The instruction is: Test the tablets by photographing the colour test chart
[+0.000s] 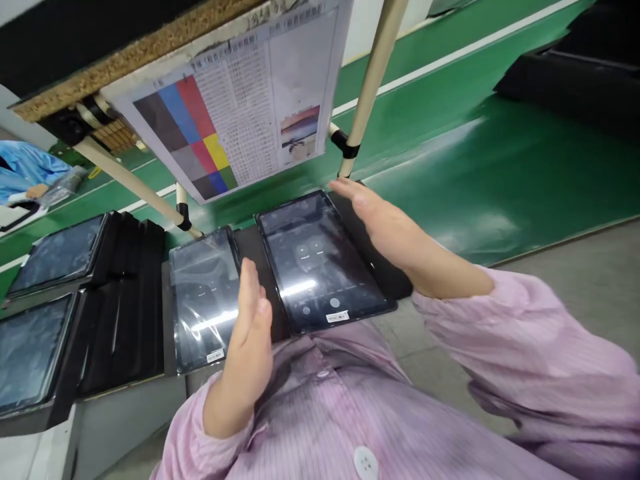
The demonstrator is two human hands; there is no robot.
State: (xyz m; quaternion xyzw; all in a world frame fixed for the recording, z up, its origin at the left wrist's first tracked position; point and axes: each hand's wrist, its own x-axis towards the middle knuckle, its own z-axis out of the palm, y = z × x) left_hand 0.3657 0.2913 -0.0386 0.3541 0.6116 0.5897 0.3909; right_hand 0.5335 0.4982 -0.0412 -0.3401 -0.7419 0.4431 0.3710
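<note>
Two dark tablets lie side by side in front of me, screens up. The right tablet (325,257) has a small white barcode label near its lower edge and a bright light reflection. The left tablet (203,303) looks covered with shiny film and bears a similar label. My left hand (250,327) is held edge-on over the right side of the left tablet, its fingers stretched and holding nothing. Beyond the right tablet's right edge, my right hand (387,230) is raised with straight fingers, also holding nothing. Whether either hand touches anything, I cannot tell.
Further left, tablets (60,257) rest on stacked black trays (127,300). A printed sheet (245,100) with colour blocks hangs from a shelf on beige pipes (373,87). A person in a blue sleeve (33,170) is at the far left. Black boxes (565,87) stand at upper right.
</note>
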